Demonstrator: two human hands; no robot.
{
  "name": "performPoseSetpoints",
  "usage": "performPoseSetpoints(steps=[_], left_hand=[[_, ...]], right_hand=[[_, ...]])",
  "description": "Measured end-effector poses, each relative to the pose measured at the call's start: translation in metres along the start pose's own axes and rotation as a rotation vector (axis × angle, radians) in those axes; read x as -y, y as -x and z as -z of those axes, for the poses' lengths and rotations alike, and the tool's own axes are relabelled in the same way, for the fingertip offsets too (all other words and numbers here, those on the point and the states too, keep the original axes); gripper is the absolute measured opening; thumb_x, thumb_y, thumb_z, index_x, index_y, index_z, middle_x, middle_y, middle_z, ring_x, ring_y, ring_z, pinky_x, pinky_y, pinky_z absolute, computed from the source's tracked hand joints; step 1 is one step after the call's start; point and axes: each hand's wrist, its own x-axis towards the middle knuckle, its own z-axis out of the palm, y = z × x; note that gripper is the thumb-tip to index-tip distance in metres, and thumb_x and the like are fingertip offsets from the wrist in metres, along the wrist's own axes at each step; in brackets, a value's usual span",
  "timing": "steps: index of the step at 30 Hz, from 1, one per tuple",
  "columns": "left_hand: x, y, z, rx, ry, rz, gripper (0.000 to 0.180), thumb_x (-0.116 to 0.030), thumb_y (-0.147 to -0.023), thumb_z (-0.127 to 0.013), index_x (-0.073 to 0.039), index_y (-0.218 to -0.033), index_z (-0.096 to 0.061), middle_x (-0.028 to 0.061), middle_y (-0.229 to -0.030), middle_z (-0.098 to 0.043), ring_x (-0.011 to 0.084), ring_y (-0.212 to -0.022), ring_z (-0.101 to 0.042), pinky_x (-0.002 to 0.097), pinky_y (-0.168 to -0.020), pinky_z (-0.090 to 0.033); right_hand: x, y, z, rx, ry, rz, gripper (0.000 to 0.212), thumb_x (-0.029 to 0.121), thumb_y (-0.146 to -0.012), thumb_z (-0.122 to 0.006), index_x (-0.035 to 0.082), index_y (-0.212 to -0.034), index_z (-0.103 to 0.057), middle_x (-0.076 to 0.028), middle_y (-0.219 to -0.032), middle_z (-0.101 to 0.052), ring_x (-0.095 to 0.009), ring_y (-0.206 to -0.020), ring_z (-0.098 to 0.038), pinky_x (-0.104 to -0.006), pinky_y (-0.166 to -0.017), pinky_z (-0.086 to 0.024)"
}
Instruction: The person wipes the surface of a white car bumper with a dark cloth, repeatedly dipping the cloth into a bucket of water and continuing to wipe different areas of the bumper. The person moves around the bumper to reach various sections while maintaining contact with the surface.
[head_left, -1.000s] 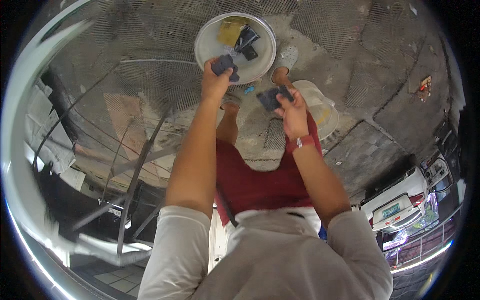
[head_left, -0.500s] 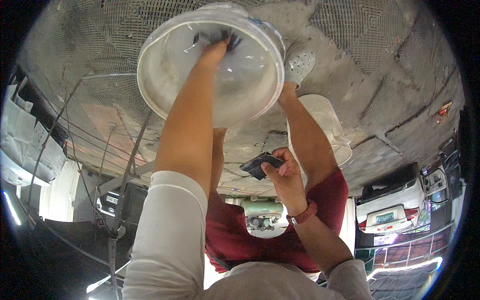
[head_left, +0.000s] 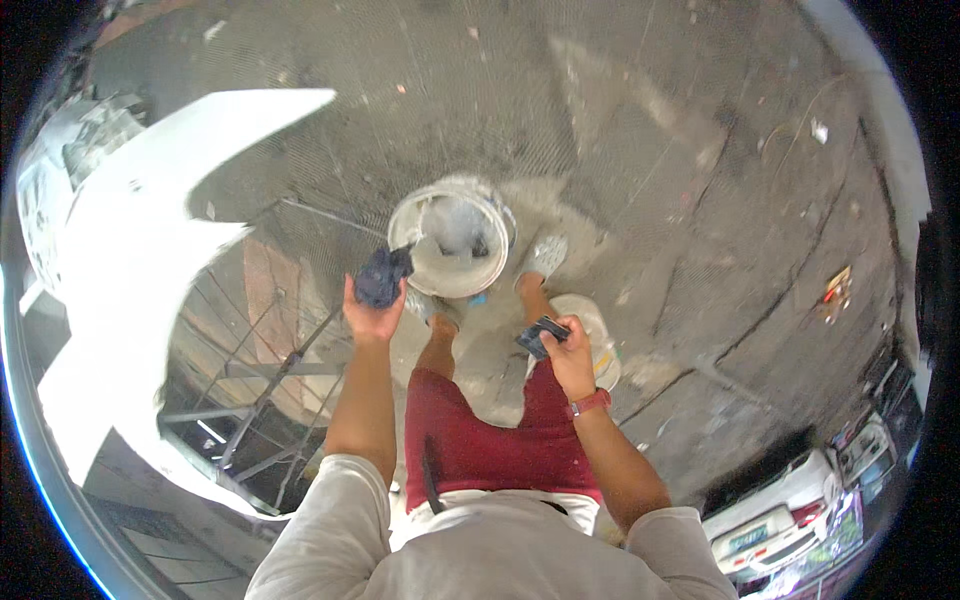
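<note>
Palm up, my left hand [head_left: 372, 318] holds a wet-looking dark blue rag [head_left: 383, 280] in cupped fingers. The rag is bunched up just left of a white bucket [head_left: 472, 284] on the floor. Cloudy water fills the bottom of the bucket, and something dark lies in it. In front of my right thigh, my right hand [head_left: 568, 352] pinches a flat dark folded sheet [head_left: 540, 336] between thumb and fingers. I cannot tell what the sheet is made of.
A large white car body panel [head_left: 130, 240] rests at the left on a dark metal stand [head_left: 262, 400]. A second white bucket [head_left: 603, 345] stands by my right leg. Farther right are a white car [head_left: 775, 520] and small litter [head_left: 838, 288] on the rough floor.
My left hand has come out of the bucket with the rag and moved left. I stand more upright, and the white panel shows at the left. The right hand keeps its sheet.
</note>
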Motion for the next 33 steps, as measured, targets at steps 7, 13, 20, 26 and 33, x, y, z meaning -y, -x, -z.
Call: performPoseSetpoints(steps=[7,13,20,26,33], left_hand=[[-0.020,0.148,-0.117,0.359,0.240,-0.173,0.059,-0.040,-0.104,-0.050,-0.001,-0.148,-0.057,0.0253,-0.159,-0.053,0.0492,-0.150,-0.047,0.0769,-0.126,-0.029],[-0.037,0.232,-0.266,0.617,0.554,-0.250,0.052,-0.034,-0.108,-0.048,0.000,-0.145,-0.058,0.0258,-0.158,-0.054,0.0502,-0.150,-0.046,0.0750,-0.126,-0.031],[-0.210,0.307,-0.327,0.779,0.663,-0.737,0.048,-0.035,-0.111,-0.045,-0.003,-0.142,-0.061,0.0251,-0.149,-0.063,0.0498,-0.144,-0.054,0.0760,-0.121,-0.037],[-0.443,0.359,-0.204,0.067,0.081,-1.399,0.038,-0.040,-0.104,-0.069,-0.009,-0.126,-0.069,0.0087,-0.105,-0.076,0.0244,-0.090,-0.076,0.0426,-0.075,-0.065],[-0.476,0.361,-0.154,-1.029,-0.901,-1.362,0.077,-0.056,-0.094,-0.074,-0.002,-0.148,-0.063,0.0229,-0.141,-0.070,0.0377,-0.131,-0.066,0.0445,-0.118,-0.046]], right_hand=[[0.127,0.075,0.131,-0.384,0.093,0.132,0.027,0.016,-0.097,-0.080,0.008,-0.117,-0.063,-0.001,-0.097,-0.066,-0.013,-0.083,-0.064,-0.0301,-0.065,-0.053],[0.180,0.093,0.252,-0.513,0.280,0.245,0.028,0.009,-0.098,-0.077,0.008,-0.118,-0.059,-0.003,-0.102,-0.064,-0.016,-0.085,-0.063,-0.0331,-0.070,-0.053],[0.318,0.068,0.240,-0.501,0.318,0.392,0.027,0.008,-0.097,-0.077,0.004,-0.116,-0.058,-0.007,-0.111,-0.063,-0.020,-0.095,-0.062,-0.0362,-0.088,-0.053],[0.345,0.022,0.300,-0.615,0.258,0.446,0.038,0.009,-0.097,-0.077,-0.002,-0.130,-0.061,-0.014,-0.122,-0.068,-0.026,-0.107,-0.066,-0.0386,-0.094,-0.054],[0.320,-0.011,0.382,-0.917,0.932,0.036,0.054,0.024,-0.085,-0.077,-0.008,-0.127,-0.067,-0.030,-0.131,-0.070,-0.041,-0.113,-0.072,-0.0467,-0.105,-0.052]])
